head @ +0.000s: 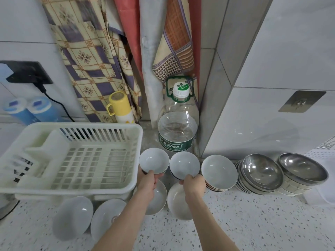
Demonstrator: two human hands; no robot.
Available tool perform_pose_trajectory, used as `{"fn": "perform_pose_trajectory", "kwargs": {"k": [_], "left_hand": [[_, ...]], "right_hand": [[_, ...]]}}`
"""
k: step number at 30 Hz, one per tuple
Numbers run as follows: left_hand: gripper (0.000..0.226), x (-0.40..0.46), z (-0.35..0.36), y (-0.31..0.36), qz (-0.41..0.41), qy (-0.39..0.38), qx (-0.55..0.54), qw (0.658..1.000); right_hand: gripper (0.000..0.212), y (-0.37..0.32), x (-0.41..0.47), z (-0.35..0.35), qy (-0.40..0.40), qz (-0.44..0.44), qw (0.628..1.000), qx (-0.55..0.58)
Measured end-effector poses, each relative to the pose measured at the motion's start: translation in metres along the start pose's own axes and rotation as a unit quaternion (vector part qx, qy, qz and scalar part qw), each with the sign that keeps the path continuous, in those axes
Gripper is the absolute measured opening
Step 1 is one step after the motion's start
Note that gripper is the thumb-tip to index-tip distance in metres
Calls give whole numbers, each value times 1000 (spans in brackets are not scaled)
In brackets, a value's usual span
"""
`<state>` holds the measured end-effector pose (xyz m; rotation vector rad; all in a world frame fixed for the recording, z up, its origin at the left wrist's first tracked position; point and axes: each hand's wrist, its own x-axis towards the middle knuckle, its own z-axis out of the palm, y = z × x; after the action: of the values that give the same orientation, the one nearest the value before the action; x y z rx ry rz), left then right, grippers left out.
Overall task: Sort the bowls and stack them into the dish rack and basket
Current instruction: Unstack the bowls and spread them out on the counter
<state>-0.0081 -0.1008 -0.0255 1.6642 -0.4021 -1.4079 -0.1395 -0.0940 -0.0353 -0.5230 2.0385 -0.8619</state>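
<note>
Nearest me, two white bowls (90, 217) lie tipped on the bench's near edge. Left hand (146, 183) and right hand (194, 184) each pinch a white bowl's rim with curled fingers, lifted bowls (168, 163) tilted, mouths facing me. Dish rack (134, 142) at the left holds nothing, so sorting seems barely begun. Steel bowl stacks (282, 171) wait upright along the right back edge.

white bowls (154, 160) held tilted, empty white dish rack (72, 156)
</note>
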Motion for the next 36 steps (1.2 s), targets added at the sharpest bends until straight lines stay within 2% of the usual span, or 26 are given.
{"fn": "perform_pose_trajectory", "kwargs": {"k": [5, 9, 16, 23, 31, 36], "left_hand": [[46, -11, -5, 3, 5, -17, -27, 999], [32, -16, -10, -2, -15, -29, -42, 999], [21, -25, -19, -6, -38, -51, -84, 994], [59, -52, -27, -16, 56, -127, -84, 987], [60, -102, -70, -53, 73, -187, -48, 978], [65, -133, -111, -90, 61, -177, 9, 982]], "right_hand": [[19, 2, -12, 3, 26, -28, 999, 34], [18, 0, -21, -1, 36, -54, 996, 56], [21, 1, -46, -17, 44, -151, 983, 97], [21, 17, -70, -54, 54, -164, 969, 176], [22, 60, -106, -101, 12, -153, 963, 222], [23, 106, -125, -118, -13, -150, 976, 160]]}}
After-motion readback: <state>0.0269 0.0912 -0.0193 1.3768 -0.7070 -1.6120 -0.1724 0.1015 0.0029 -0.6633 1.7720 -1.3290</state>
